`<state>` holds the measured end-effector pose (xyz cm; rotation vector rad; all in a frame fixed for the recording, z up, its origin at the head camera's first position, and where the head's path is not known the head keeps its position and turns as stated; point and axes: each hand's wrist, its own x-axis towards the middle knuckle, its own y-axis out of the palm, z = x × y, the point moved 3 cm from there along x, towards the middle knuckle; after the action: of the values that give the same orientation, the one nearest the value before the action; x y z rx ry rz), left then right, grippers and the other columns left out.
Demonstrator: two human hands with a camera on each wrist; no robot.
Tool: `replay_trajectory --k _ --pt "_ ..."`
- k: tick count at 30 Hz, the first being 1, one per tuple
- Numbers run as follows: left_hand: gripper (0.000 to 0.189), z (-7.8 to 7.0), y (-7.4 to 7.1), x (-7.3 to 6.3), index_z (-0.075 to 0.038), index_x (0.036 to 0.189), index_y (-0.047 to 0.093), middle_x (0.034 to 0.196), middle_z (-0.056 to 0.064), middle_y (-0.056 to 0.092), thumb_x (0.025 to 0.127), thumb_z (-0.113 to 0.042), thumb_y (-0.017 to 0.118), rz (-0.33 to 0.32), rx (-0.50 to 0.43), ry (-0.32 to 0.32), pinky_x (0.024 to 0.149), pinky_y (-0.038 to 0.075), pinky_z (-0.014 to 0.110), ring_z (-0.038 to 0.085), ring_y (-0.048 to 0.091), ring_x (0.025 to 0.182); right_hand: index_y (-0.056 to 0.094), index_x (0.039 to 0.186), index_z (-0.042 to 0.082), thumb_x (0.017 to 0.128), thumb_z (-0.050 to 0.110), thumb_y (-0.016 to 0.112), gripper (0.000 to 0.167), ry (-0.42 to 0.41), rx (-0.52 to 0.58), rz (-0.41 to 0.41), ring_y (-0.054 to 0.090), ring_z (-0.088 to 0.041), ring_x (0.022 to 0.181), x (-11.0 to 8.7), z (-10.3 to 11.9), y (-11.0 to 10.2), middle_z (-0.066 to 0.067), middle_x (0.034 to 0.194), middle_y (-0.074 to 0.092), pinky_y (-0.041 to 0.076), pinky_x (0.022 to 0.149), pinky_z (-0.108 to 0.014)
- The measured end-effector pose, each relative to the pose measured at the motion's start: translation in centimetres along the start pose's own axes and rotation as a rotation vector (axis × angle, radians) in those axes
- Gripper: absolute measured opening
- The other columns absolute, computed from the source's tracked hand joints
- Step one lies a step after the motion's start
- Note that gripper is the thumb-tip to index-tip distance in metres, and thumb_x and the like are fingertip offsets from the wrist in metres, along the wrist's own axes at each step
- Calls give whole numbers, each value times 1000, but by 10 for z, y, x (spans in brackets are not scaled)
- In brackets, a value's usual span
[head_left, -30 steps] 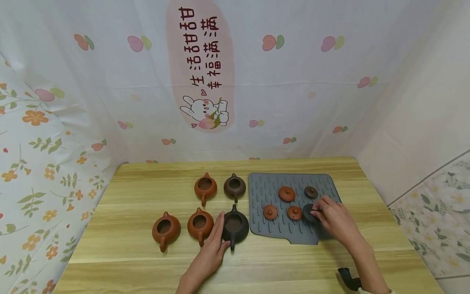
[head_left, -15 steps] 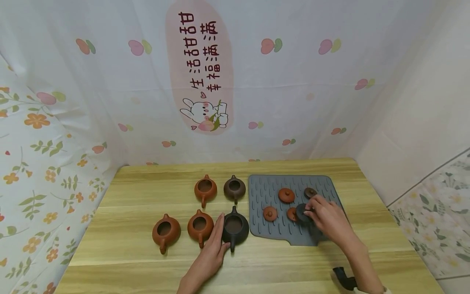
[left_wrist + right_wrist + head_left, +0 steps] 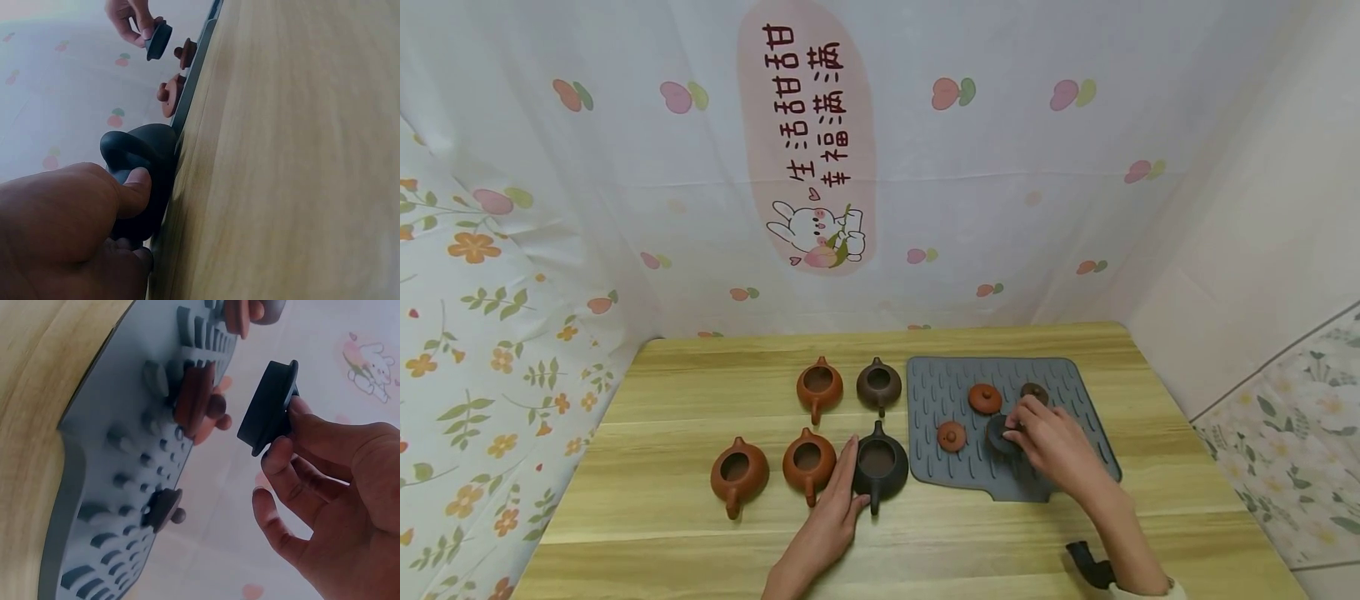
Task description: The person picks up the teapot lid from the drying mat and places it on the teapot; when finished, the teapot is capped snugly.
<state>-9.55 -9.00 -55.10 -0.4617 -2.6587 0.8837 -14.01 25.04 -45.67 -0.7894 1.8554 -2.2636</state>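
My left hand [image 3: 831,508] holds the black teapot [image 3: 891,479] on the table, its fingers along the left side. In the left wrist view the thumb rests by the teapot's handle [image 3: 122,142]. The teapot's top is uncovered. My right hand [image 3: 1052,442] pinches a black teapot lid [image 3: 269,406] by its knob, raised above the grey mat [image 3: 928,462]. The lid is tilted on edge in the right wrist view. From the head it hides an orange lid [image 3: 194,400] lying on the mat. Two more reddish lids, one of them this lid [image 3: 952,436], lie nearby.
Left of the black teapot stands an orange teapot [image 3: 809,483], with another orange teapot [image 3: 752,479] further left. Behind are an orange teapot [image 3: 831,396] and a dark brown teapot [image 3: 891,390], all lidless. A brown lid [image 3: 1034,392] lies at the mat's back right.
My right hand has moved left over the mat with the black lid, which now covers the orange lid from the head camera. The left hand stays at the black teapot.
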Motion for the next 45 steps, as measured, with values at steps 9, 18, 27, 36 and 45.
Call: replay_trajectory --k 9,18,27,36,45 --pt "78 -3 -2 1 -3 176 13 177 32 25 114 -18 59 14 9 -11 120 46 59 51 35 159 70 94 11 90 12 89 19 -10 -2 3 64 -19 83 6 8 1 -2 97 62 56 77 -46" --pt "81 -13 -6 3 0 176 13 181 26 18 111 -6 61 76 -32 -126 123 38 65 44 27 165 72 95 12 90 12 90 18 -20 18 -1 63 -17 82 15 19 2 0 97 64 53 77 -44" --pt "80 -10 -5 2 -1 176 13 180 28 20 112 -8 61 52 -34 -94 122 39 66 47 29 163 70 95 14 91 12 88 19 -85 60 -21 60 -13 77 24 35 2 -1 99 63 47 73 -36" --pt "82 6 5 0 -6 176 17 179 25 26 110 -12 65 -13 -4 -47 120 46 58 46 35 160 68 95 15 91 14 89 21 -111 67 -37 61 -14 77 29 43 1 1 98 63 47 73 -35" --pt "79 -8 -3 1 0 175 17 179 28 24 111 -10 63 23 -6 -58 122 42 60 47 33 161 67 95 14 89 14 91 24 -147 63 -65 57 -14 78 33 50 2 0 96 63 44 71 -33"
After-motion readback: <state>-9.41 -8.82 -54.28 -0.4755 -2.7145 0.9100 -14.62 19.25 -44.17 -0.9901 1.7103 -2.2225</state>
